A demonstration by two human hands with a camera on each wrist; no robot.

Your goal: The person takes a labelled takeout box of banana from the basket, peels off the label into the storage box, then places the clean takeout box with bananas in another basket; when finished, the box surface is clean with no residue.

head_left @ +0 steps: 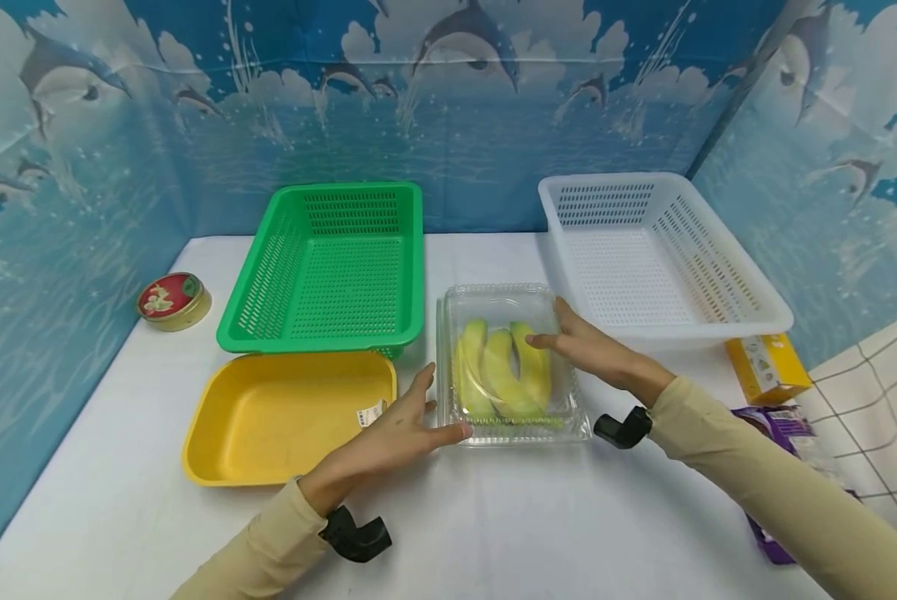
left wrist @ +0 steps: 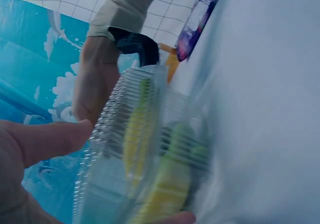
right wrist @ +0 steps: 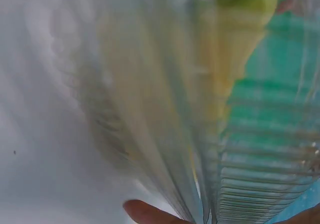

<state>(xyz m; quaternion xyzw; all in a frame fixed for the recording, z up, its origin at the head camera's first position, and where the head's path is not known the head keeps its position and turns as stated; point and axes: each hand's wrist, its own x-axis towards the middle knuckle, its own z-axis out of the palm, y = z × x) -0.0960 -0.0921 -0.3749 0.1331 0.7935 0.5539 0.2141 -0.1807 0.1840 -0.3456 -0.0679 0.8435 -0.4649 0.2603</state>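
Note:
A clear plastic clamshell box lies on the white table, its ridged rim facing the front. Through its lid show several yellow bananas. My left hand is at the box's left side, its thumb stretched toward the front left corner and its fingers spread along the side. At the right edge is my right hand, the thumb reaching over the lid and the fingers extended by the far right side. In the left wrist view the box stands between thumb and a fingertip. Close up, the right wrist view shows its ridged plastic wall.
A green basket stands at the back left, with a yellow basin before it and a round tin to the left. At the back right is a white basket, near a yellow carton and a purple packet.

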